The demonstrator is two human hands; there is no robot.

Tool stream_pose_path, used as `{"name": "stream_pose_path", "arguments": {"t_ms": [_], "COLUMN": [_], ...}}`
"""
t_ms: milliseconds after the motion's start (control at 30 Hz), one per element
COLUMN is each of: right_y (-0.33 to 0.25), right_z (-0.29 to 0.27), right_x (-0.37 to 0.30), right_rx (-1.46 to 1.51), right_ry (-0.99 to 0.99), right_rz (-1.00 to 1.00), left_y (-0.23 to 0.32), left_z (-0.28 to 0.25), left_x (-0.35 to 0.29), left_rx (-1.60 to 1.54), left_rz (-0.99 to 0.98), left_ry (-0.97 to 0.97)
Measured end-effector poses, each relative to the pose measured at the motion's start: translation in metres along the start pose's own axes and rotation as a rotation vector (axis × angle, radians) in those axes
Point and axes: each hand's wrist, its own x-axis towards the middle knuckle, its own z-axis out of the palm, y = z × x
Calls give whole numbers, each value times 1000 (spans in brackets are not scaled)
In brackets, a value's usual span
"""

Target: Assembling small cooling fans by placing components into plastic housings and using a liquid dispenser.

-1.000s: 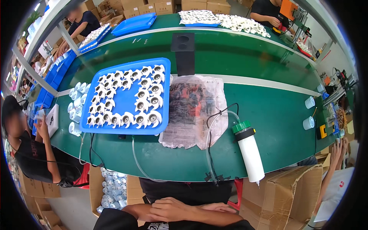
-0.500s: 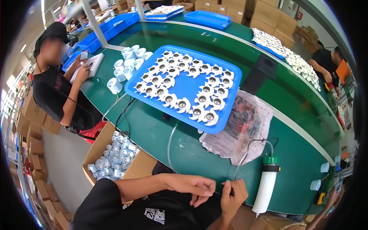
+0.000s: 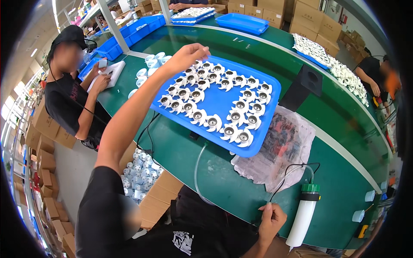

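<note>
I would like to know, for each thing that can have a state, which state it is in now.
Blue tray: partly filled
White bladed wheels: dark centres facing up
Left hand: raised, fingers bent, grip unclear
Right hand: fingers curled, grip unclear
White cylinder: green cap on
Cardboard box: open, holding cups
Printed sheet: wrinkled, spread out

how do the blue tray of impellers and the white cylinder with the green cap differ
The blue tray is broad and shallow; the white cylinder is long and narrow. The tray's open top shows rows of white impellers; the cylinder has a green cap. The left hand is by the tray; the right hand is nearer the cylinder. Both are at the green workbench.
</note>
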Motion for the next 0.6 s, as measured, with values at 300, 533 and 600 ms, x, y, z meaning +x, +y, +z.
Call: {"name": "stream_pose_path", "arguments": {"t_ms": [300,533,600], "right_y": [-4,-7,-3], "right_z": [0,-2,-4], "right_x": [-1,2,1], "right_rx": [-29,-14,-21], "right_ry": [67,36,14], "right_rz": [-29,-50,-39], "left_y": [-35,-7,-4], "left_z": [27,33,32], "left_x": [-1,-15,-17], "left_rx": [416,387,396], "left_rz": [157,132,146], "left_ry": [-246,-405,-429]}}
